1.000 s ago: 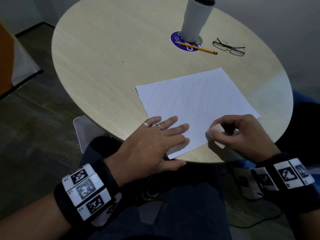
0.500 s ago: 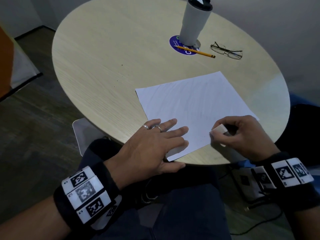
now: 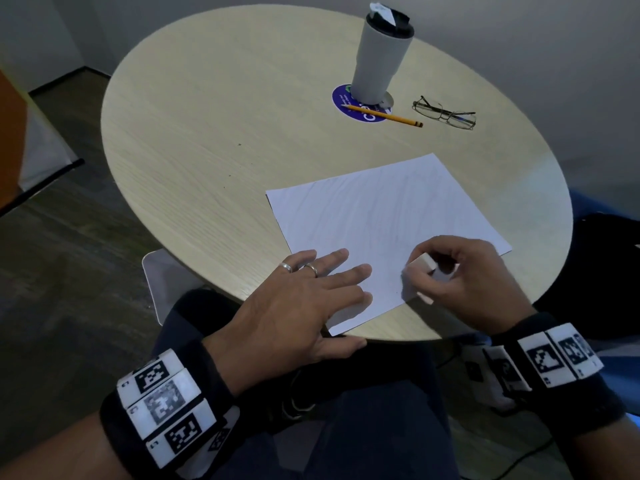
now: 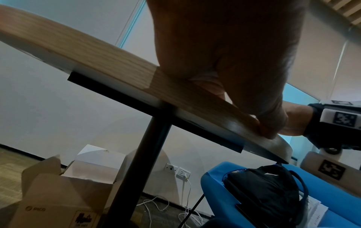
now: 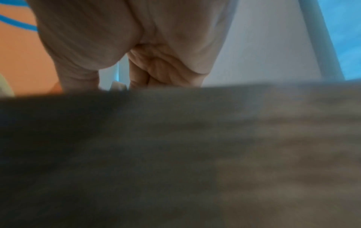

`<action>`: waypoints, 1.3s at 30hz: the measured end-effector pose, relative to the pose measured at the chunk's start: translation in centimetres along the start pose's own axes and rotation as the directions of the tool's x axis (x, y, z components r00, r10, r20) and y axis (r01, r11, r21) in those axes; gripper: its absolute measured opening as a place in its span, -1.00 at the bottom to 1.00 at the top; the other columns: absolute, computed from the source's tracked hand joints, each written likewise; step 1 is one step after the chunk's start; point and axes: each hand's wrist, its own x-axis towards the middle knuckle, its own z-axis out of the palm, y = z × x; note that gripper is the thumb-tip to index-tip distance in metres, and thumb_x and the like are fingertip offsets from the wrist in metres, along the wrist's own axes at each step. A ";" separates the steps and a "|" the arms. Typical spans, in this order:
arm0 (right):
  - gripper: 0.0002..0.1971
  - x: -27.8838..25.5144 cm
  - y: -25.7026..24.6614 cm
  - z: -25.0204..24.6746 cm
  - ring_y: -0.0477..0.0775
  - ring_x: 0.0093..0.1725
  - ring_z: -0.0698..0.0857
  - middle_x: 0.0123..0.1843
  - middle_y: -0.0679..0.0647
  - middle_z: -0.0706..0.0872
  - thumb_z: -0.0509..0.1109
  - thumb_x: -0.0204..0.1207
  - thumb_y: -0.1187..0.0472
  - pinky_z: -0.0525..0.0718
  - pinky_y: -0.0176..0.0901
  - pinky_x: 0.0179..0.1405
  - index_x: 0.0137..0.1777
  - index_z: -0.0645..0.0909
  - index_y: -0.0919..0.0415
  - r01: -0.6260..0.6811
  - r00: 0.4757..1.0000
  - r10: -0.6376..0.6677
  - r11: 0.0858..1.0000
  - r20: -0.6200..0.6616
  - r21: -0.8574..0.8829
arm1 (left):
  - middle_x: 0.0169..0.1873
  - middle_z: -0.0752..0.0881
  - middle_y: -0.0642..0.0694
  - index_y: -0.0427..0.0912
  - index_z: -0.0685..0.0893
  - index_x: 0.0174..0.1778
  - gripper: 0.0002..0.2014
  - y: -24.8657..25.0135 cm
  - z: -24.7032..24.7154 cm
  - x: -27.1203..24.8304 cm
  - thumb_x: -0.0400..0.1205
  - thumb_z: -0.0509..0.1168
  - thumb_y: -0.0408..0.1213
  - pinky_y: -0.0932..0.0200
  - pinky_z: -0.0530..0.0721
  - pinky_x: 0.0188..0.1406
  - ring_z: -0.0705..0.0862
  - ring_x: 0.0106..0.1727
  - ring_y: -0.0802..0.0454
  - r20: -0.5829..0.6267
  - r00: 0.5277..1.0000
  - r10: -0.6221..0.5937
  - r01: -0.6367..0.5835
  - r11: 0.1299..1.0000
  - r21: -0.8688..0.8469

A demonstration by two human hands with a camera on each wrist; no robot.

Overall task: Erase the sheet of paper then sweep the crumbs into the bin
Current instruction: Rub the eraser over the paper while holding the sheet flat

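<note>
Two bare hands work at the near edge of a round table [image 3: 207, 133] with a pale wood-grain top. Much of the right wrist view is blurred: the lower part is a smeared brown-grey surface, and only the underside of the palm, curled fingers and a small white corner of the eraser [image 5: 117, 85] are legible. In the left wrist view the left hand appears dark and close, its thumb lying against the table edge; the fingers on top of the table are hidden from that camera. From the head view, the left hand [image 3: 294, 306] lies flat with straight, spread fingers pressing on the near left corner of the sheet of paper [image 3: 381, 216], which is white, rectangular, faintly marked and set at an angle on the near right part of the table. The right hand [image 3: 464, 282] has its fingers and thumb curled around a small white block-shaped eraser [image 3: 420, 265], held against the near right area of the sheet. Crumbs cannot be made out on the paper at this resolution. At the far side stand a tall grey tapered cup [image 3: 381, 53] with a dark lid on a round blue coaster [image 3: 346, 102], a yellow pencil [image 3: 384, 116] lying across the coaster, and thin-framed spectacles [image 3: 445, 112] just beside it.
</note>
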 end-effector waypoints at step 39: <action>-0.90 1.0 1.5 1.0 -0.08 -0.27 0.63 -0.30 -0.10 0.73 0.59 0.50 0.21 0.54 -0.20 -0.21 -0.22 0.79 0.05 -0.017 0.991 0.020 1.000 -0.132 0.022 | 0.71 0.41 0.29 0.30 0.62 0.37 -0.53 0.1 -0.2 0.1 0.64 0.25 0.44 0.02 0.13 0.73 0.24 0.81 0.09 0.036 0.999 -0.018 0.020 0.999 -0.044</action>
